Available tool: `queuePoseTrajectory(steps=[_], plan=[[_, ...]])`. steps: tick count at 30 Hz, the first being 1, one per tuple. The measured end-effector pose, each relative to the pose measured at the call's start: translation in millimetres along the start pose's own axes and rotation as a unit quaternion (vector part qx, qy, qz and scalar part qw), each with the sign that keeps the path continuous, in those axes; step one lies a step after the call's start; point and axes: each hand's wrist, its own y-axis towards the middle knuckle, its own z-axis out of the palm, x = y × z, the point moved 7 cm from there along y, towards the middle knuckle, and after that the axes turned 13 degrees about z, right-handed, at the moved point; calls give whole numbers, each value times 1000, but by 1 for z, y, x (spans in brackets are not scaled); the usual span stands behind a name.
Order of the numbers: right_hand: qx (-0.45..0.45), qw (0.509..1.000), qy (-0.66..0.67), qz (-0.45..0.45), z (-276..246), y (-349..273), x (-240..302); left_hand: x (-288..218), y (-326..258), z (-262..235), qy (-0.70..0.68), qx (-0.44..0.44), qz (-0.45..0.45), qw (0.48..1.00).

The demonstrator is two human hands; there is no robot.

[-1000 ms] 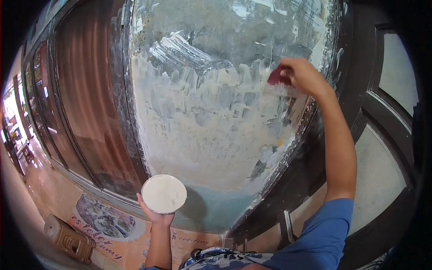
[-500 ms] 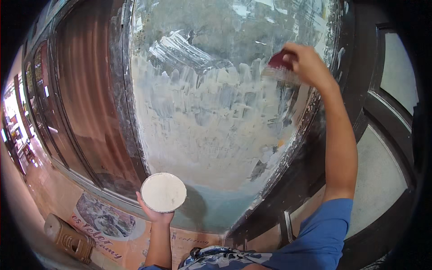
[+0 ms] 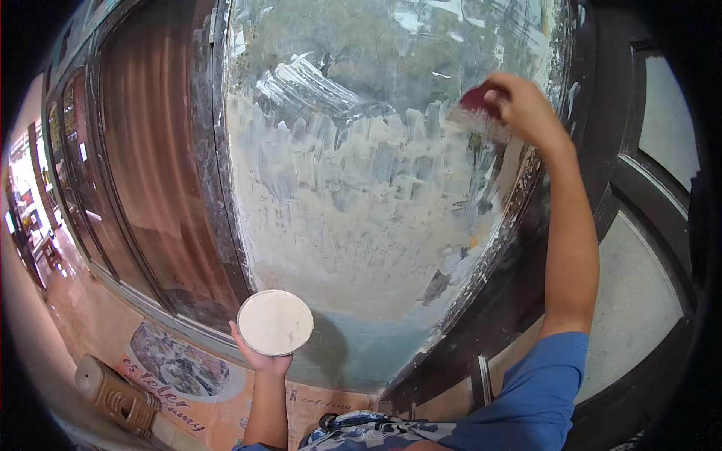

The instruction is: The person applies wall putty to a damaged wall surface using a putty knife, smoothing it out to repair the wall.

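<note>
High on the right part of a patchy wall panel point(image 3: 361, 225), my right hand point(image 3: 530, 116) grips a dark red putty spreader point(image 3: 477, 100). Its lower edge lies at or very near the wall, where greyish-cream filler meets the bare grey-green surface. Low on the left, my left hand point(image 3: 268, 362) supports a round tub point(image 3: 275, 322) from beneath, its fingers partly hidden under it. Smooth cream-coloured paste shows across the tub's top. Streaky white smears point(image 3: 308, 86) mark the upper left of the panel.
Left of the panel stands a dark-framed window point(image 3: 150, 150) with a brown curtain behind it. A dark door point(image 3: 620, 180) with pale panels is on the right. Below lie a printed orange banner point(image 3: 233, 410) and a brown slotted object point(image 3: 116, 398).
The whole view has shifted slightly, so the wall appears a little farther right. My right hand and the spreader stay at nearly the same spot on the wall; the tub is held as before.
</note>
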Motion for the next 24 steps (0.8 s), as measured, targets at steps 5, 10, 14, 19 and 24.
queuePoseTrajectory(steps=[5,10,14,19,24], plan=[[-70,965,246,50,-27,-18,-14,9,-7,10,13,21,-18,1000],[258,747,590,165,132,-156,61,3,-13,7,-11,3,-25,1000],[379,582,672,258,267,-278,79,19,-22,20,-17,44,-75,996],[426,534,661,310,336,-336,81,9,-28,-3,22,31,-71,997],[376,507,686,362,334,-338,65,-3,-28,-9,1,8,-60,998]])
